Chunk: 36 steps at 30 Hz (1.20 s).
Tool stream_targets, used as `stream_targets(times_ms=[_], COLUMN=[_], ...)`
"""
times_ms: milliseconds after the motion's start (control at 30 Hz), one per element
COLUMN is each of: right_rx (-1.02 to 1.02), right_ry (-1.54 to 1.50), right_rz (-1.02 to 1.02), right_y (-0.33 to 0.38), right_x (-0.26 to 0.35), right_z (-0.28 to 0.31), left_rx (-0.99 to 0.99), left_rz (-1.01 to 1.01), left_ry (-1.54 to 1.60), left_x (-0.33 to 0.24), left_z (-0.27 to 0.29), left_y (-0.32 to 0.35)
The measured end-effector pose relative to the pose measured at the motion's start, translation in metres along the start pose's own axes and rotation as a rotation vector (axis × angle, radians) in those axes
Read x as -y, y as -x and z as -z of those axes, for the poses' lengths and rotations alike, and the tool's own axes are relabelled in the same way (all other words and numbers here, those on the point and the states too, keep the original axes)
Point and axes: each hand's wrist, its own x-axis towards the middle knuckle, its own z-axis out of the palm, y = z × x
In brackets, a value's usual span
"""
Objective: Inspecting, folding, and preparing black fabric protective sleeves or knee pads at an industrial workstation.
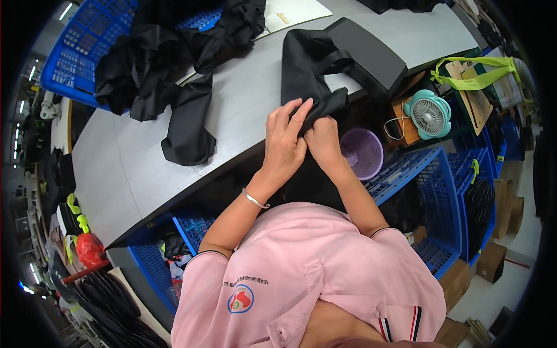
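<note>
A black fabric bag with long straps lies on the grey table, its lower end hanging over the front edge. My left hand and my right hand meet at that edge, both pinching the bag's lower end between their fingers. A thin silver bracelet sits on my left wrist. I wear a pink short-sleeved shirt.
A heap of black fabric spills from a blue crate at the far left of the table. Right of my hands stand a purple basket, a teal fan and blue crates. More blue crates sit under the table.
</note>
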Motion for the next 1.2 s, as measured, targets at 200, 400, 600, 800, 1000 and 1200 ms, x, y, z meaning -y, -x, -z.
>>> stream_targets(times_ms=[200,400,600,800,1000,1200], right_rx=[0.062,0.077,-0.209,-0.076,-0.043,-0.044], right_ry=[0.335,-0.070,-0.869,-1.250,-1.314,-1.538], right_rz=[0.230,-0.081,-0.580,-0.495,-0.463,-0.385], right_y=[0.013,0.010,-0.020,-0.023,-0.015,-0.001], right_x=[-0.027,-0.049,-0.019,0.007,0.011,0.008], right_z=[-0.007,0.001,0.026,0.026,0.026,0.018], left_rx=[-0.267,-0.046,-0.066,-0.192,-0.275,-0.298], left_rz=[-0.053,-0.167,-0.028,0.026,0.091,0.080], left_ry=[0.122,0.133,0.139,0.054,0.221,0.295], left_x=[0.004,-0.005,-0.004,-0.020,-0.034,-0.037], left_z=[-0.007,-0.007,0.020,0.002,-0.006,-0.011], left_y=[-0.026,-0.012,0.011,-0.001,-0.010,-0.008])
